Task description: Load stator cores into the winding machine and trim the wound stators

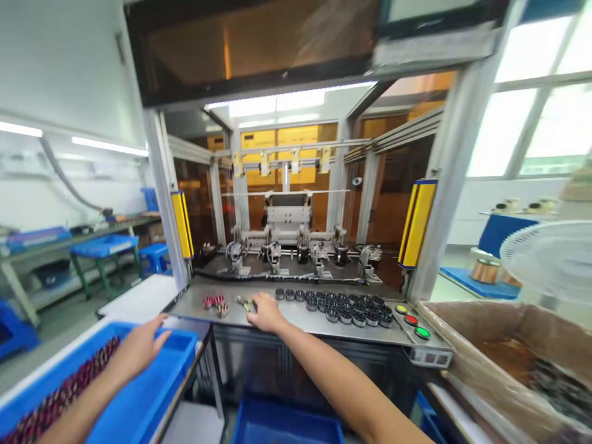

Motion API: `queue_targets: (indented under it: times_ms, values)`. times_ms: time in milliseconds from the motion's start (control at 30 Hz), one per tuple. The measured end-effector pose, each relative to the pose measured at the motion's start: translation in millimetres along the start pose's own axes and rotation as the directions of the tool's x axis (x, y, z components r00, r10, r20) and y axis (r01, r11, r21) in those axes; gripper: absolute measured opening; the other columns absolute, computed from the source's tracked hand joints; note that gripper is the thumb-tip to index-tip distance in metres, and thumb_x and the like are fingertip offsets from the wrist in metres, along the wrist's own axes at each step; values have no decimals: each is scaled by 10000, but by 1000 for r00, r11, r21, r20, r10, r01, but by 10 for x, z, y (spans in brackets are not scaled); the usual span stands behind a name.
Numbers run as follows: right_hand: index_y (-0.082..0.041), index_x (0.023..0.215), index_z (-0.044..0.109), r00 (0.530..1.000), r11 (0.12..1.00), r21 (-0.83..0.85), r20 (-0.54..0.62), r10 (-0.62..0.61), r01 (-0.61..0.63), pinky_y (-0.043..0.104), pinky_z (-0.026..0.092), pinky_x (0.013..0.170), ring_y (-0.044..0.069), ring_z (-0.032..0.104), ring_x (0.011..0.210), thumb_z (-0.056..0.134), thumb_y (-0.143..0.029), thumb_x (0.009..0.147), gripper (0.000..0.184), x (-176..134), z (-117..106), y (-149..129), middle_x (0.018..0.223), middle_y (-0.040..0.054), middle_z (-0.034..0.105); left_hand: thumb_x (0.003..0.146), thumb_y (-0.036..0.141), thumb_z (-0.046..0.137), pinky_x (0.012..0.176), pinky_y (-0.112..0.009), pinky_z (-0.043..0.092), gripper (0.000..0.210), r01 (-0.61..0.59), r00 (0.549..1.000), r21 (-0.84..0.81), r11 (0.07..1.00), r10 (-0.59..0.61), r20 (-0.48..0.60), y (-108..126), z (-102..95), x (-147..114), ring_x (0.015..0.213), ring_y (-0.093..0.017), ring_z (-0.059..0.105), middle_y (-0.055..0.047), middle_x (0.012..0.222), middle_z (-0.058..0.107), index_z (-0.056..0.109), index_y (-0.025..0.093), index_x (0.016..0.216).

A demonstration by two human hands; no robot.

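Observation:
My right hand (267, 312) is over the metal ledge of the machine, its fingers closed round the yellow-green handles of small pliers (248, 304). The jaws point left. Just left of them lie several wound coil parts (213, 301) in red and copper colours, with another coil part (222, 309) nearer the edge. To the right of this hand stand rows of black ring-shaped parts (351, 306). Over the blue tray (178, 351) is my left hand (139, 345), thumb and fingers apart, holding nothing visible. Rows of red and copper wound parts (69, 391) fill the tray's left side.
Behind the ledge stands a row of winding fixtures (303, 253) inside the machine frame. Yellow upright guards (417, 224) flank the opening. A button box (430, 351) is at the right end, beside a plastic-lined carton (462, 320). Below sits a blue bin (287, 425).

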State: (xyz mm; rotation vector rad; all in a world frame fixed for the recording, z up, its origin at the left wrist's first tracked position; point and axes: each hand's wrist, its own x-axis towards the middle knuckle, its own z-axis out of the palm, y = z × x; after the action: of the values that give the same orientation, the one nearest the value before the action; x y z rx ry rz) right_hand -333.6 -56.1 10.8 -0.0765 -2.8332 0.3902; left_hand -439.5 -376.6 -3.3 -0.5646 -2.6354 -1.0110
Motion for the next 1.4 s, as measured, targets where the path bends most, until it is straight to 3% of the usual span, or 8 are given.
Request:
queue_targets:
  times_ms: [100,267,567,833,1067,1167,1300,1400]
  values:
    - [-168,1253,596,999,999,-15,12,45,-45,432,568,920,216,639,1082,605,-374,969,351,-2,77,6,1262,97,620,727,340,608,910,-498,548,216,-35,996,-25,999,37,76,286,273,290,949,-371,729,-82,851,764,664,261,921]
    - [-163,1272,584,997,998,6,20,70,-70,449,562,932,229,632,1106,612,-374,964,375,153,132,90,1279,100,610,951,341,553,979,-485,521,315,64,981,-102,993,-45,187,534,475,782,1114,-265,649,-122,1200,667,598,171,1212]
    - [-163,1265,589,999,999,-12,32,36,-35,457,554,947,232,626,1121,613,-375,963,370,343,362,238,1285,101,608,783,232,779,793,-385,603,549,227,895,-359,905,-48,444,403,728,1032,875,-185,704,-110,1150,709,553,164,1278]
    - [-152,1217,618,999,995,90,-4,41,-41,491,509,1007,251,602,1169,631,-369,947,346,285,323,206,1281,106,615,656,137,767,911,-380,573,761,76,993,-433,898,-30,111,518,483,780,949,-196,710,-130,1117,717,459,135,1353]
    - [-58,1253,613,995,931,362,-102,-11,47,430,419,1081,282,538,1238,666,-288,896,429,44,4,-36,1310,202,605,694,215,818,933,-370,587,856,-334,940,-481,811,250,-230,944,161,-302,1068,-213,700,-84,1146,713,386,239,1431]
    - [-119,1222,616,993,793,598,-90,-81,119,304,515,858,158,627,935,589,-385,946,385,-456,-147,-192,1101,88,686,718,197,830,936,-380,596,789,-469,881,-479,742,351,-319,1256,213,-880,1078,-215,707,-69,1131,720,437,246,1400]
    - [-146,836,646,989,258,966,23,-145,15,219,391,547,79,465,572,719,-540,806,401,-1320,-341,-358,658,-33,576,709,166,849,872,-364,627,775,-505,863,-524,686,394,-317,1595,316,-1409,1016,-208,730,-50,1111,731,476,259,1382]
    - [-156,728,599,982,53,989,147,-118,-141,206,334,504,64,432,533,783,-575,724,459,-1727,-459,-433,597,-48,543,710,152,844,808,-339,638,783,-507,861,-543,670,423,-283,1743,415,-1587,982,-199,736,-38,1107,739,474,275,1389]
